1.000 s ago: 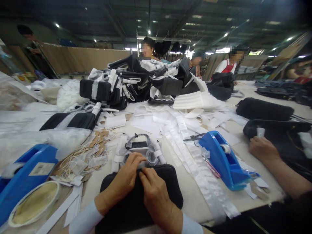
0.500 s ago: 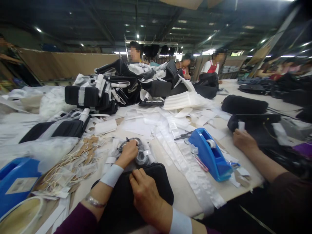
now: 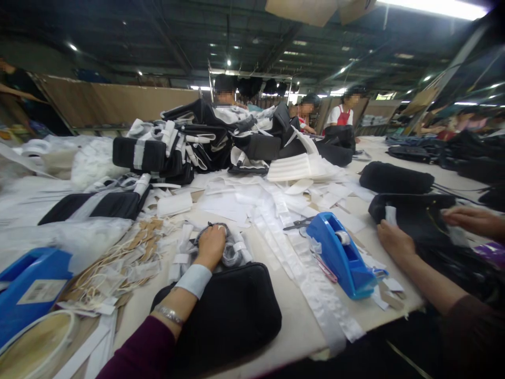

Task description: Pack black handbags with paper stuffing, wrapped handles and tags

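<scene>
A black bag (image 3: 232, 310) lies flat on the table in front of me. From its far edge come straps wrapped in white and clear film; one wrapped strap coil (image 3: 233, 255) sits to the right of my hand. My left hand (image 3: 212, 246) reaches across the bag with its fingers curled down over another coiled, wrapped strap (image 3: 205, 229), mostly covered by the hand. The fingertips are partly hidden. My right hand is out of view.
A blue tape dispenser (image 3: 343, 258) stands to the right, scissors (image 3: 298, 223) beside it. Another blue dispenser (image 3: 35, 284) is at left near paper tags (image 3: 148, 237). Black bags (image 3: 140, 153) are heaped ahead. At right, a co-worker's hands (image 3: 396, 239) handle a black bag (image 3: 414, 210).
My right hand has left the near bag and gone out of view. My left hand stays at the coil. A co-worker's second hand has appeared at the right.
</scene>
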`<state>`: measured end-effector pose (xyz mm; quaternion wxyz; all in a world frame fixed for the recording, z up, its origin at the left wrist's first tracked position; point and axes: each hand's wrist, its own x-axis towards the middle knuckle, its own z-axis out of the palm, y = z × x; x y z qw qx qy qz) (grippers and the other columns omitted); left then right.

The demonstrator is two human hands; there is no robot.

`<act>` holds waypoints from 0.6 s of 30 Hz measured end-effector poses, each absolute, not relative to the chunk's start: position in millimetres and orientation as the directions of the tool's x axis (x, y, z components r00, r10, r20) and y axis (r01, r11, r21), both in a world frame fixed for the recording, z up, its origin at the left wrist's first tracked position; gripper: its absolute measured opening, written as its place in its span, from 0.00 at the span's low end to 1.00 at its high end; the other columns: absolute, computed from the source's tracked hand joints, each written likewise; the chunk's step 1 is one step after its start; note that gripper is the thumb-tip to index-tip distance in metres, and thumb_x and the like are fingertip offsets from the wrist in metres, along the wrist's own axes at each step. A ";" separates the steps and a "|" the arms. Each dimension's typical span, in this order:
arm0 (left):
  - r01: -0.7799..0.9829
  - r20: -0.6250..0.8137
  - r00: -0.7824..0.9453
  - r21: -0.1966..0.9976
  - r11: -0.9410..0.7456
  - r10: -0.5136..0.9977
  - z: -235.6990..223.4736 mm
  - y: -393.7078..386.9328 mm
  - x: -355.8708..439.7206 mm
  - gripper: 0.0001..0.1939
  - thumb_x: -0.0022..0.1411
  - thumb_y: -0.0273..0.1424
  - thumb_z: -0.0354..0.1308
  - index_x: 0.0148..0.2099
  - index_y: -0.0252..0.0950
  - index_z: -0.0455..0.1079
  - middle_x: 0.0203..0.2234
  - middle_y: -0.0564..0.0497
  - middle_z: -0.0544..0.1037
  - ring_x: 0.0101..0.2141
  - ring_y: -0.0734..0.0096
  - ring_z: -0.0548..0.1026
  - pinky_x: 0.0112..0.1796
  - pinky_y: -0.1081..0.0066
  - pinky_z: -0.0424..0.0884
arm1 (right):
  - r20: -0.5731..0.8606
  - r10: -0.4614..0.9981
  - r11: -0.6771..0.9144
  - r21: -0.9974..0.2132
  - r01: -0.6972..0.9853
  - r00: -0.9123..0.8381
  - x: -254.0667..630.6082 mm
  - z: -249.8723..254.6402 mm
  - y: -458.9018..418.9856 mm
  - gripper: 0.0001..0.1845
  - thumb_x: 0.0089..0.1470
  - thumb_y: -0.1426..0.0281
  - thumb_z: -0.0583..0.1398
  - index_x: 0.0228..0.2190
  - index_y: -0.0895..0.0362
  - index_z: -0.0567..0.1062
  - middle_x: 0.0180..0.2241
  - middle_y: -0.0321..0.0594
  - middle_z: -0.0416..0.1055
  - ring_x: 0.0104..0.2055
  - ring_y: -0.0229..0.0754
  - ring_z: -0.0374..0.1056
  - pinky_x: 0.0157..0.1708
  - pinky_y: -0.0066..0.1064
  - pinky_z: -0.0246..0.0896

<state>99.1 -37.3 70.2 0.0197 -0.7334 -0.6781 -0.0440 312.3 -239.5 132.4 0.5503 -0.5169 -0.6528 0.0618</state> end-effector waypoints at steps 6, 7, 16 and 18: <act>0.971 0.045 0.154 0.178 -0.160 0.987 62.6 -16.3 80.4 0.12 0.65 0.19 0.49 0.46 0.32 0.71 0.42 0.48 0.78 0.45 0.69 0.75 0.48 0.66 0.70 | 0.502 0.837 0.546 -0.749 0.374 -0.217 331.4 113.2 -171.8 0.12 0.52 0.53 0.60 0.37 0.41 0.78 0.29 0.37 0.75 0.37 0.47 0.73 0.30 0.39 0.68; 0.967 0.047 0.159 0.191 -0.165 0.986 61.5 -14.0 79.2 0.14 0.64 0.18 0.47 0.47 0.32 0.71 0.43 0.48 0.78 0.45 0.70 0.75 0.48 0.67 0.70 | 0.460 0.862 0.507 -0.756 0.415 -0.214 332.1 113.4 -146.9 0.14 0.55 0.53 0.58 0.36 0.46 0.78 0.29 0.39 0.75 0.35 0.45 0.74 0.30 0.37 0.68; 0.992 0.134 0.109 0.047 -0.116 0.985 65.4 -32.5 92.4 0.17 0.63 0.18 0.42 0.44 0.28 0.71 0.43 0.37 0.75 0.46 0.53 0.74 0.44 0.59 0.69 | 0.020 0.988 -0.124 -0.515 0.848 0.156 317.0 90.5 55.2 0.11 0.56 0.69 0.63 0.41 0.62 0.75 0.46 0.47 0.73 0.49 0.46 0.69 0.49 0.41 0.65; 0.994 0.151 0.102 0.011 -0.105 0.983 67.0 -36.8 93.4 0.17 0.64 0.19 0.41 0.46 0.27 0.71 0.43 0.37 0.75 0.46 0.50 0.73 0.44 0.58 0.69 | 0.000 0.981 -0.175 -0.448 0.877 0.196 313.7 81.8 69.8 0.16 0.57 0.66 0.63 0.45 0.61 0.73 0.50 0.46 0.70 0.52 0.47 0.67 0.51 0.46 0.64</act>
